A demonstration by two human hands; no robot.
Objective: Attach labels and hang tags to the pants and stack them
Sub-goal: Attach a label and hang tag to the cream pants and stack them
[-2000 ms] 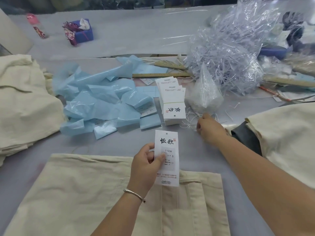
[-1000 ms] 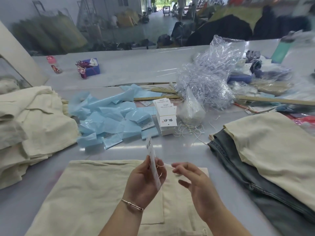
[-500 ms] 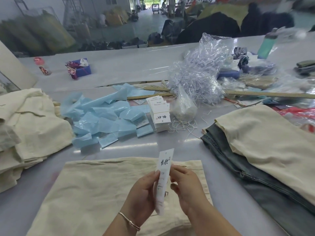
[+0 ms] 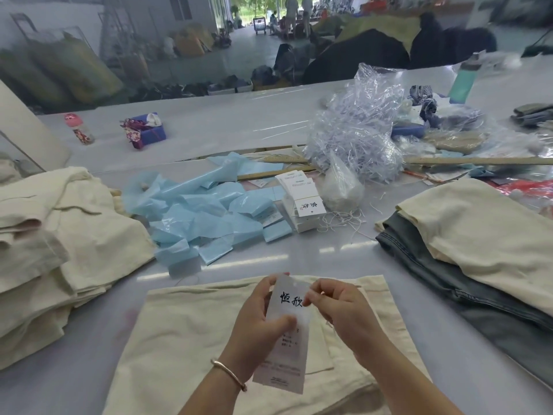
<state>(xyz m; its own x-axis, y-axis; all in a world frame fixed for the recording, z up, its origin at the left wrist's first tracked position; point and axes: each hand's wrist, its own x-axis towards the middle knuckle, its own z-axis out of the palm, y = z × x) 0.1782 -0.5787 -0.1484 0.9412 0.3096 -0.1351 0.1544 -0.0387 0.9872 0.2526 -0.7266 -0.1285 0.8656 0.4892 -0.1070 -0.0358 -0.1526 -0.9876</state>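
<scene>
White hang tag with black brush characters near top, small print below: upright, face to camera, held above cream pants. Left hand grips tag's left edge, thumb across face; right hand pinches tag's upper right edge. Cream pants flat on tabletop directly under hands. Stack of spare hang tags well beyond hands. Folded cream pants pile far left of hands; cream-over-denim pile to right.
</scene>
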